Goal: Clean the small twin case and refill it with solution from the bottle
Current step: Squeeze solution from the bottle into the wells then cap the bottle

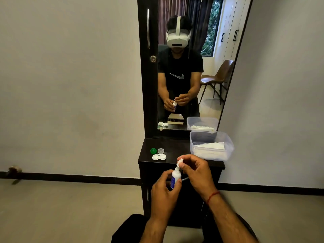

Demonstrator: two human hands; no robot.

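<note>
A small white plastic bottle with a blue label is gripped upright by the left hand, while its white cap is pinched by the fingertips of the right hand. The glossy white twin case is seen open on the dark tabletop, near the bottle, just before a green lid and a clear lid. A translucent tub of white cloth is set to the right.

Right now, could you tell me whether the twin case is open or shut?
Open: the case shows two bare white wells, and its green cap and clear cap lie apart behind it.
</note>
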